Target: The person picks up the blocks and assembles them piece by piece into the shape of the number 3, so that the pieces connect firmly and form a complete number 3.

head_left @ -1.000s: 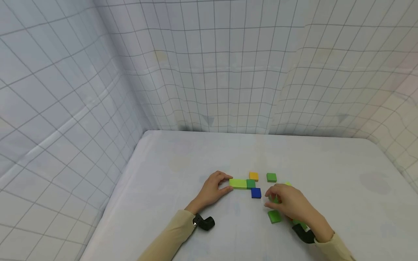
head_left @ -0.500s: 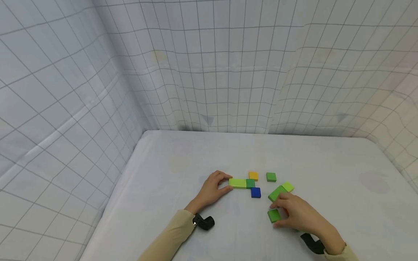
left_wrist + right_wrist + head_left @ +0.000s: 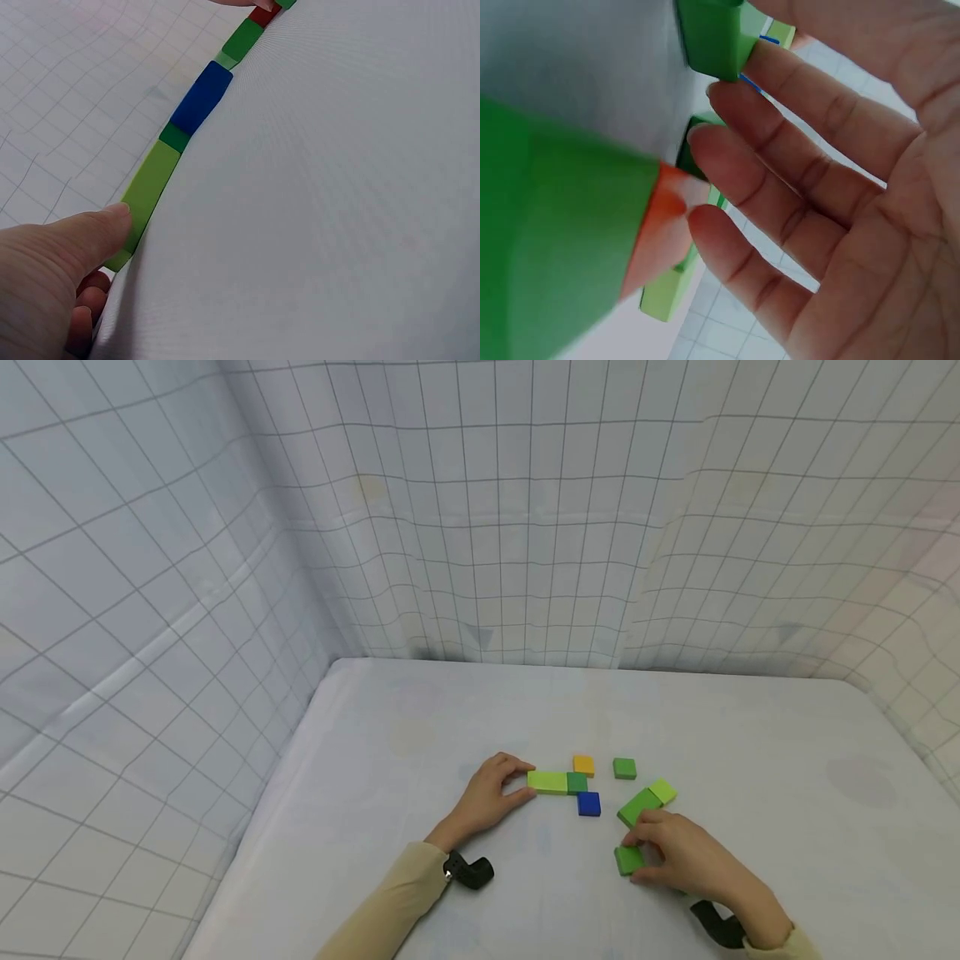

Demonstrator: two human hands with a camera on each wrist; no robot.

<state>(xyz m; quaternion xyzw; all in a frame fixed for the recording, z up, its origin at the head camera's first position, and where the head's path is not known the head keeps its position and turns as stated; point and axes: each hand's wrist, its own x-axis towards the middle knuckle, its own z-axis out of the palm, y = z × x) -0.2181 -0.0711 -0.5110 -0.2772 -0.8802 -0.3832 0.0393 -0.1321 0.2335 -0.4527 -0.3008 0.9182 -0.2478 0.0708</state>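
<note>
My left hand (image 3: 483, 797) holds the end of a lime-green rectangular block (image 3: 547, 782) between thumb and fingers; the block lies flat on the table. A dark green square block (image 3: 577, 783) adjoins its right end, with a blue square block (image 3: 588, 803) just in front and an orange-yellow one (image 3: 583, 766) just behind. My right hand (image 3: 686, 856) pinches a green square block (image 3: 628, 861) between thumb and index finger, close to the table. In the right wrist view, an orange block (image 3: 656, 225) and a large-looking green block (image 3: 562, 225) lie beside my curled fingers, mostly hidden in the head view.
Behind my right hand lie a green rectangular block (image 3: 638, 807) and a lime square block (image 3: 663, 791) touching its far corner. Another green square block (image 3: 624, 768) sits farther back. Grid-patterned white curtains (image 3: 487, 527) border the white table (image 3: 420, 710) at the back and sides.
My right hand has moved toward me from over the green rectangular block, uncovering it, and has closed its thumb and finger on the green square block. The left hand stays still.
</note>
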